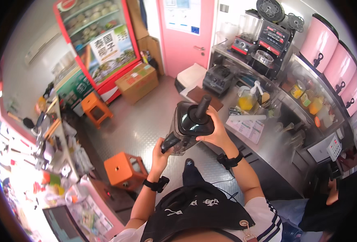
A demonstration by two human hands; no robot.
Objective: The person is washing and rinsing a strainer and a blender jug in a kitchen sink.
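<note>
I carry a clear blender jar [183, 146] in front of me, over the floor. Its black lid [194, 128] faces up, with a black tamper stick [203, 107] rising from it. My left hand [158, 158] is wrapped around the jar's black handle [170, 142]. Against the lid's right side, my right hand [219, 133] grips with the thumb on the near edge and the fingers partly hidden behind. The jar's contents cannot be made out. Beyond it, a dark blender base [217, 79] stands on the steel counter [267, 128].
On the counter are a pump bottle [247, 101] of yellow liquid and a printed sheet [246, 128]. Orange stools [119, 169] [90, 103] and a cardboard box [137, 83] stand on the floor. Another person's arm [332, 192] shows at lower right. Cables lie near my feet.
</note>
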